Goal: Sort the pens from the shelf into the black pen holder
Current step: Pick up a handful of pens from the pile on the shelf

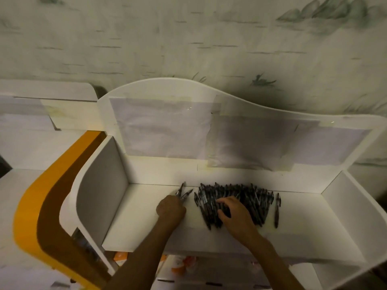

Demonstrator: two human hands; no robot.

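A heap of several dark pens [249, 197] lies on the white shelf [146, 218], right of its middle. One pen [277, 210] lies apart at the heap's right side. My left hand [170, 210] grips a few pens [184, 192] whose ends fan out above the knuckles, left of the heap. My right hand [232, 214] rests on the heap's near left part, fingers curled among the pens. The black pen holder is not in view.
The shelf has upright white side panels at left [104, 195] and right [343, 197] and a curved back board [167, 126] with taped paper sheets. An orange and brown curved panel [41, 216] stands to the left. Below the shelf, small orange-and-white items [182, 266] show.
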